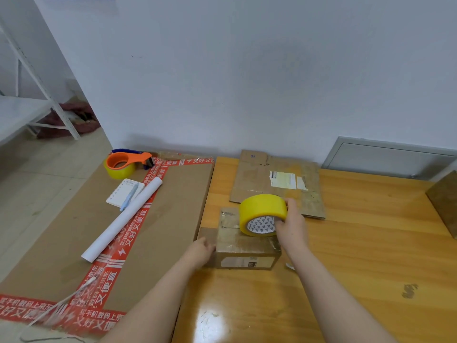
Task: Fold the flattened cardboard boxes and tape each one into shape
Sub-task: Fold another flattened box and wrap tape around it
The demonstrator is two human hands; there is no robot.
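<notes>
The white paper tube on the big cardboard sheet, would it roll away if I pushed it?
Probably, pushed sideways: the white paper tube is round and lies flat on the smooth large cardboard sheet. It looks like light, hollow rolled paper, so squeezing might dent it. The notebook alongside might stop it that way.

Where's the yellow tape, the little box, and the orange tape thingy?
Yellow tape (262, 211): head view, on its yellow outer band.
Little box (243, 245): head view, on its taped top.
Orange tape holder (128, 160): head view, on its orange ring.
</notes>
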